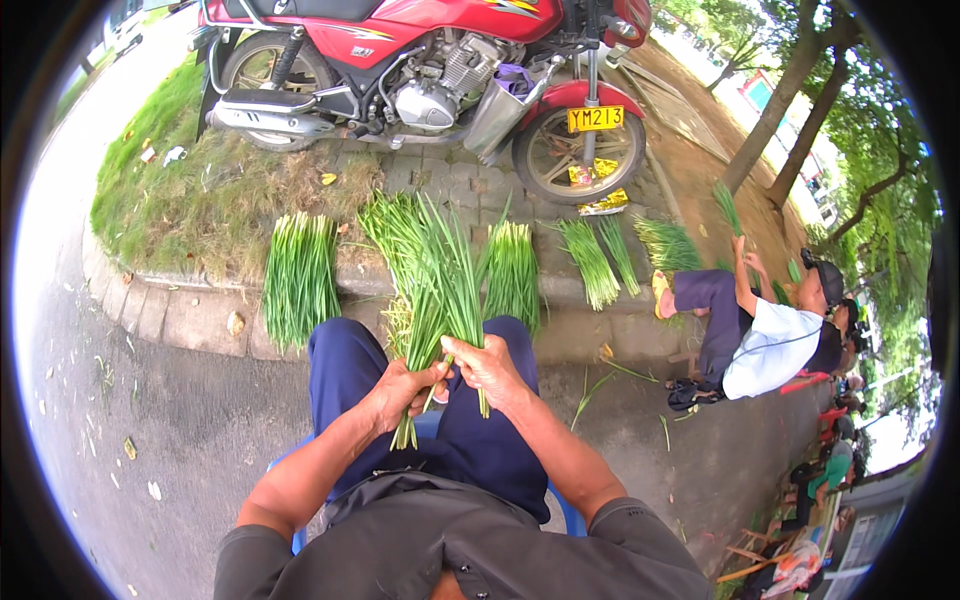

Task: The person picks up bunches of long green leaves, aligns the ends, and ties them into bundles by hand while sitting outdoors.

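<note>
My left hand is closed around a bunch of long green stalks, like garlic chives, above my lap, their pale ends pointing down towards me. Close beside it on the right, my right hand grips a second, smaller bunch; the leaves of both fan out away from me and overlap. Beyond my knees a loose heap of the same greens lies on the kerb. A neat thick bundle rests left of it, another neat bundle right of it.
A red motorcycle stands on the paving beyond the kerb. Further right lie smaller bundles and a spread pile. A seated person there holds up greens. Foil wrappers lie by the front wheel.
</note>
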Demonstrator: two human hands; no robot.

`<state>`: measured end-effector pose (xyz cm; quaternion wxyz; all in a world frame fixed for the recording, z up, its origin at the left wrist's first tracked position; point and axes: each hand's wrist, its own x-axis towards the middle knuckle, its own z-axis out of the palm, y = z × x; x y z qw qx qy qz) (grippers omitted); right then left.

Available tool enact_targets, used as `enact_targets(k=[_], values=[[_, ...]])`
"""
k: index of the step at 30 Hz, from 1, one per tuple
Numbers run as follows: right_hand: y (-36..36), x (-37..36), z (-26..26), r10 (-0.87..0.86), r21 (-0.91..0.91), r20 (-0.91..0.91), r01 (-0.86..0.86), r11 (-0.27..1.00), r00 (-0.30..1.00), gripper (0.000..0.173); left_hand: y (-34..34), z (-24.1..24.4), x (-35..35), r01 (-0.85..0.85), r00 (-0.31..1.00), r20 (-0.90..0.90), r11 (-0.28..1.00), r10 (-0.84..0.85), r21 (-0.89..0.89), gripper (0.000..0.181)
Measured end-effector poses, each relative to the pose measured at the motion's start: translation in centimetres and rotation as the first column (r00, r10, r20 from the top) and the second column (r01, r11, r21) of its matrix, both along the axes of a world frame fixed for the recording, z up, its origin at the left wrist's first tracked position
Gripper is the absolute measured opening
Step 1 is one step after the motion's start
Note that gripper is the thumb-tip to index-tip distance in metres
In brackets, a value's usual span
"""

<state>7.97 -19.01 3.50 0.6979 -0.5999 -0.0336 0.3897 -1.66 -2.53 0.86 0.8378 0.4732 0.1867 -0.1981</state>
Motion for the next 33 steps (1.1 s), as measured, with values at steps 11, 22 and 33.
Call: enact_targets(k=[11,22,33], values=[[-1.0,1.7,-1.4,-0.212,-0.011,0.052,0.213,0.977,0.976,0.028,-0.2,0.2,0.1,0.047,0.999,-0.007,0.999,-0.047,0.008,0.025],[-3.6,6.0,-0.8,-0.546,0.044,0.069,0.544,0.838,0.835,0.027,0.9,-0.9,0.5,-0.104,0.994,-0.038,0.989,0.101,-0.109,0.023],[0.6,0.0,-0.2,-0.074,-0.105,0.081,0.082,0.991,0.994,0.024,2.2,-0.6,1.2,-0.200,0.980,-0.040,0.960,0.196,-0.196,0.033]])
